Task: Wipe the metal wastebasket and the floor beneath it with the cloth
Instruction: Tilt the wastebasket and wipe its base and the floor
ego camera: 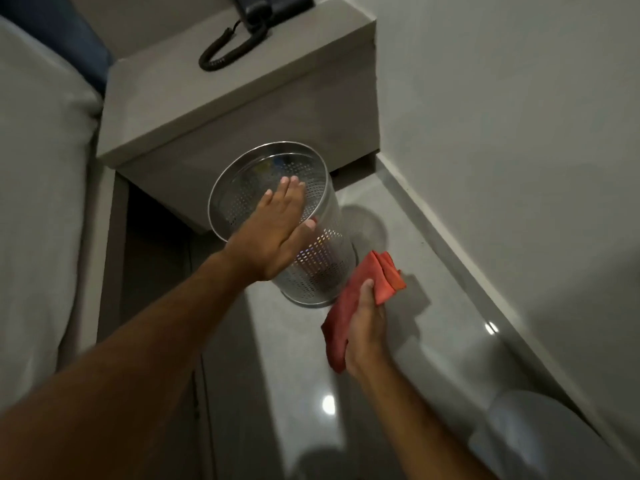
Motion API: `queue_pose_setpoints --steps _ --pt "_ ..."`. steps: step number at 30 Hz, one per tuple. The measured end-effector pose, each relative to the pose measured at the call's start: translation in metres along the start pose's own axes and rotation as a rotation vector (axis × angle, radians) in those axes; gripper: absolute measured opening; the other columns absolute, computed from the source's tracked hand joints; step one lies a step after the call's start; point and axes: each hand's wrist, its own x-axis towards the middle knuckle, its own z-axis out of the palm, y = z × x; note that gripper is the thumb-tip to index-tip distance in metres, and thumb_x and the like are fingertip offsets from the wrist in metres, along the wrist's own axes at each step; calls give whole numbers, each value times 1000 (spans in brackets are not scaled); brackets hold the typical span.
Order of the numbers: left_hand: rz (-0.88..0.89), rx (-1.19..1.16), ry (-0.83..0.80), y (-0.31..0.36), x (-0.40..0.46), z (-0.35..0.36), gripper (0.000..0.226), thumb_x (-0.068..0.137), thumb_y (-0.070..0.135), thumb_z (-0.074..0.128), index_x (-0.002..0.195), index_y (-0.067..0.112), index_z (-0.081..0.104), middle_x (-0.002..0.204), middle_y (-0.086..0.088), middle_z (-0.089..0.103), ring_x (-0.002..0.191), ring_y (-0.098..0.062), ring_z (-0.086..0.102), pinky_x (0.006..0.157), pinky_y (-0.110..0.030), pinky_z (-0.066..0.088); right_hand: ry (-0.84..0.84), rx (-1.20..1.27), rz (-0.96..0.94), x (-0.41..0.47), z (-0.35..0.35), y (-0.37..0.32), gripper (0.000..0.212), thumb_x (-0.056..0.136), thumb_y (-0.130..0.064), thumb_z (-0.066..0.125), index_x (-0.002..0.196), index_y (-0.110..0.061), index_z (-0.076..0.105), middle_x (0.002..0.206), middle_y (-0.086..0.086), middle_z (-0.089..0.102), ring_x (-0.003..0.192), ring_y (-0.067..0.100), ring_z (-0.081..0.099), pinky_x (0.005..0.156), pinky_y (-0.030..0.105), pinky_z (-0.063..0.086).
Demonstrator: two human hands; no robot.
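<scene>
The perforated metal wastebasket [322,261] hangs tilted above the glossy grey floor [408,244], its open rim turned up and to the left. My left hand [273,230] grips the near rim, fingers flat inside the basket and thumb pressed on the outer wall. My right hand [367,327] holds a folded red cloth [381,278] just right of the basket's base; I cannot tell whether the cloth touches the metal.
A grey bedside unit [242,95] stands right behind the basket, with a black corded telephone [249,22] on top. A white bed [38,188] fills the left side. A grey wall [512,133] with a skirting strip runs along the right.
</scene>
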Motion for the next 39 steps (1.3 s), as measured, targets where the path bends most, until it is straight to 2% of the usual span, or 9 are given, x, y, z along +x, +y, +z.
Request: queue_pose_setpoints --steps 4,12,14,17,21,25,28,34,39 --pt "-121 71 79 8 3 4 71 97 48 16 151 5 1 162 -16 -1 149 -23 -11 120 -39 -8 49 -58 -32 14 -9 8 49 108 -41 44 146 -14 54 129 2 66 99 10 66 62 7 52" --pt "-49 97 -73 4 15 -10 76 96 51 17 148 5 -15 158 -16 -21 144 -25 -27 120 -43 -11 -4 -95 -142 35 -35 16 50 110 -19 42 159 -20 35 159 -6 49 145 8 48 127 39 32" --pt "121 154 -129 -5 17 -20 73 97 49 18 151 9 -10 160 -12 -20 146 -22 -25 120 -42 -11 -59 -85 -269 37 -16 5 54 106 -10 45 156 -28 36 149 -29 52 135 -15 49 129 38 27" --pt "163 32 -149 -3 21 -20 66 98 40 22 152 12 -2 162 -6 -13 148 -15 -18 121 -40 -8 -226 -88 -353 42 32 -18 44 100 -22 52 143 -26 56 134 -21 68 129 6 63 119 45 44" --pt "176 -29 -133 -7 23 -15 68 96 42 20 152 10 0 162 -6 -10 148 -13 -15 121 -38 -7 -164 -195 -542 50 86 -24 41 92 -39 56 131 -32 64 115 -16 77 110 -20 61 105 9 43" --pt "197 -49 -159 -6 24 -15 69 96 40 21 151 5 -2 162 -9 -11 149 -17 -15 122 -41 -6 21 -485 -512 85 49 25 46 91 -45 52 130 -23 64 116 0 72 103 22 66 95 53 52" --pt "181 -62 -169 -2 23 -18 70 96 38 23 151 3 -2 162 -11 -12 149 -19 -15 122 -44 -3 -74 -628 -201 117 18 36 49 101 -38 44 147 -26 47 135 8 65 122 33 63 98 49 50" --pt "172 -84 -180 0 24 -18 72 95 41 23 150 2 -3 161 -13 -12 149 -20 -15 122 -44 -3 -286 -544 -579 128 89 -44 27 95 -46 53 114 -51 70 117 -18 78 110 -2 72 98 21 57" --pt "167 -79 -173 -1 24 -18 73 95 43 22 150 4 -4 161 -10 -13 148 -17 -16 122 -43 -3 -322 -606 -454 146 63 -25 40 103 -37 45 141 -32 59 137 -4 69 133 20 60 120 51 40"
